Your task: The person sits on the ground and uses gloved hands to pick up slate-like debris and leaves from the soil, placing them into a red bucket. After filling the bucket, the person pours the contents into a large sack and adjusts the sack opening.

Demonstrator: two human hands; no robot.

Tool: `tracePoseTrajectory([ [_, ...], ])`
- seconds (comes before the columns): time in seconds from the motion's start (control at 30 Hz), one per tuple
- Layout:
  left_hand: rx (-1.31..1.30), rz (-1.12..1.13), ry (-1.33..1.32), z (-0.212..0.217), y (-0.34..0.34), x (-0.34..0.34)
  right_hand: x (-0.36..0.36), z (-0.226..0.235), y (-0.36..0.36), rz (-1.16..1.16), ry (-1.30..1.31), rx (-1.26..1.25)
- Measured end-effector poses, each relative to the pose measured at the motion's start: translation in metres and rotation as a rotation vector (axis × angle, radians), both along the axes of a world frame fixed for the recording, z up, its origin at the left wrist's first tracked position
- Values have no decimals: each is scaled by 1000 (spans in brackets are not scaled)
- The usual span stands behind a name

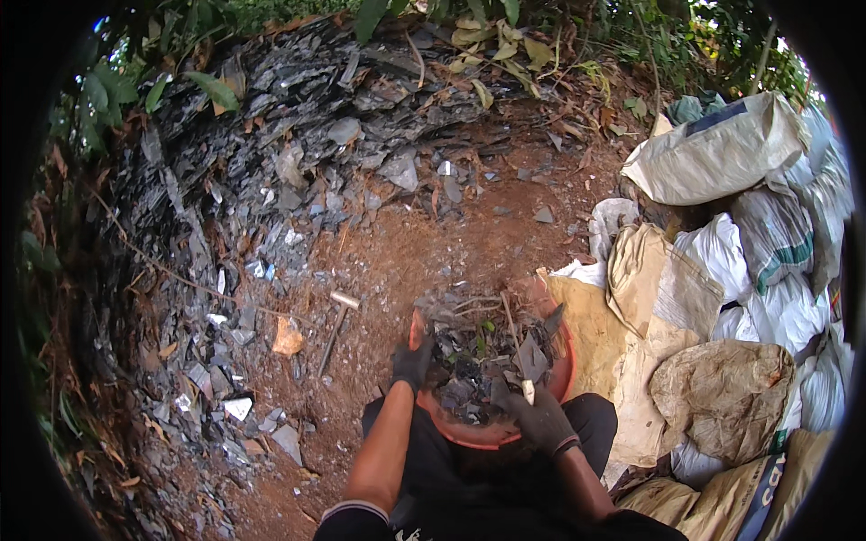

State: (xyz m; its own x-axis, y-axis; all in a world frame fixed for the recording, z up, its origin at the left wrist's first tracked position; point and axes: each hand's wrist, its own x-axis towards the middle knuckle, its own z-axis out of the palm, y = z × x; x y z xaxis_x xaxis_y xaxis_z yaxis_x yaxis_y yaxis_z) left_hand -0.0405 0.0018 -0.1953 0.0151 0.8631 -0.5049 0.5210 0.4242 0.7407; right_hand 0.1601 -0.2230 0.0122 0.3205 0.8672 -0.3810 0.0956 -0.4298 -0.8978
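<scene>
A reddish-orange basin rests by my knees, filled with dark flaky stone pieces, some soil and a few green leaves. My left hand, in a dark glove, is closed on the basin's left rim. Over the right part of the basin, my right hand, also gloved, is closed around a thin rod-like tool with a pale end. The tool's shaft runs up across the stones toward the far rim; its working end is hard to make out. A grey pointed stone slab lies beside the shaft.
A hammer with a metal head lies on reddish soil left of the basin. An orange-brown rock is farther left. Layered dark rock rises at the far side. Flattened sacks and full white sacks crowd the right.
</scene>
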Motion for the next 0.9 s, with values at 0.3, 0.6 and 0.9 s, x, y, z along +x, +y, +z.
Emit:
tracePoseTrajectory([
  [0.3,-20,-18,106,64,-19,32,79,-133,199,616,-1149,214],
  [0.6,77,-285,220,-22,19,-5,27,-116,39,163,-497,-8],
  [0.9,-5,-164,2,-13,8,0,36,1,-37,138,-342,-123],
])
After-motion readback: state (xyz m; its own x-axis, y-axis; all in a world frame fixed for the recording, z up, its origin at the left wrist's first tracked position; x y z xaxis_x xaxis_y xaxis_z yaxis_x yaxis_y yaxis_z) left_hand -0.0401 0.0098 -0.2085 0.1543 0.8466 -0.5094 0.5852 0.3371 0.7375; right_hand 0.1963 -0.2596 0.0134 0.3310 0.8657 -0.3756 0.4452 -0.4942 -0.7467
